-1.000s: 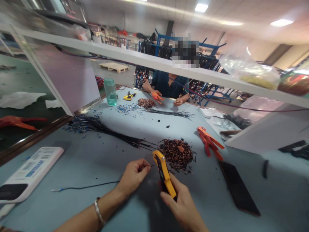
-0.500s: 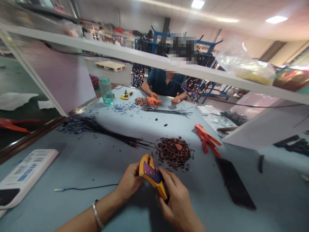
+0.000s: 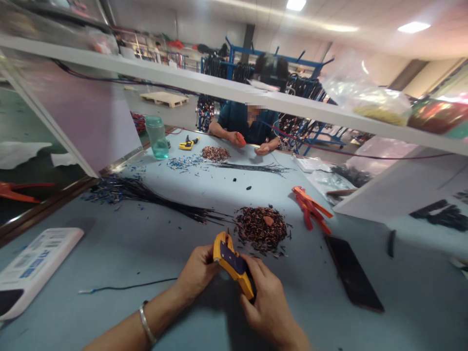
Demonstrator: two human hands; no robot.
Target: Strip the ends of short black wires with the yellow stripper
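My right hand (image 3: 266, 302) grips a yellow crimping tool (image 3: 232, 263) by its handles, its head tilted to the left. My left hand (image 3: 199, 270) pinches the end of a thin black wire (image 3: 127, 285) at the tool's head; the wire trails left across the blue table (image 3: 109, 248). Just beyond the tool lies a pile of small brown and black terminals (image 3: 261, 228).
A bundle of black wires with blue ends (image 3: 146, 195) lies at left, orange pliers (image 3: 310, 208) and a black phone (image 3: 353, 280) at right, a white device (image 3: 32, 265) at near left. A person (image 3: 248, 129) works opposite, beside a green jar (image 3: 156, 137). A white shelf (image 3: 219, 87) spans overhead.
My left hand moved right with the wire end up to the tool's head. My right hand turned the tool from upright to tilted left. The view shifted slightly.
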